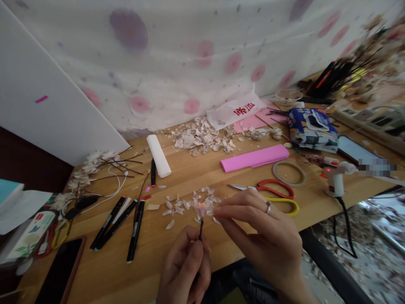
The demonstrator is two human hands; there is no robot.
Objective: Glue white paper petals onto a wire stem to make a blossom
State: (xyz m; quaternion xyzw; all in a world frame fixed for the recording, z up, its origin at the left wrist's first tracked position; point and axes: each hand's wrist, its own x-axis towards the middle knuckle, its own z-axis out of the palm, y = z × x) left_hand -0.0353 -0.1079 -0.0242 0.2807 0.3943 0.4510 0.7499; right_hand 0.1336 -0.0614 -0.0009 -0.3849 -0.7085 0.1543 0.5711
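Observation:
In the lower middle of the head view, my left hand (187,266) is closed around the dark stem of a small handmade flower (200,207), which stands upright with pale pink petals. Just to its right is my right hand (261,234), thumb and fingertips pinched together beside the bloom. Whatever the pinch holds, if anything, is too small to make out. Loose pale petals (177,207) lie scattered on the wooden table (152,240) behind the flower. Beyond the right hand rest red-handled scissors (275,188) and a yellow-handled pair (289,207), partly hidden by that hand.
A hot glue gun (337,179) stands at the right, its cord hanging over the edge. Black markers (136,232) and a phone (60,274) lie left. Farther back are pink paper (255,158), a tape roll (289,173), a petal heap (202,137) and a wipes pack (313,128).

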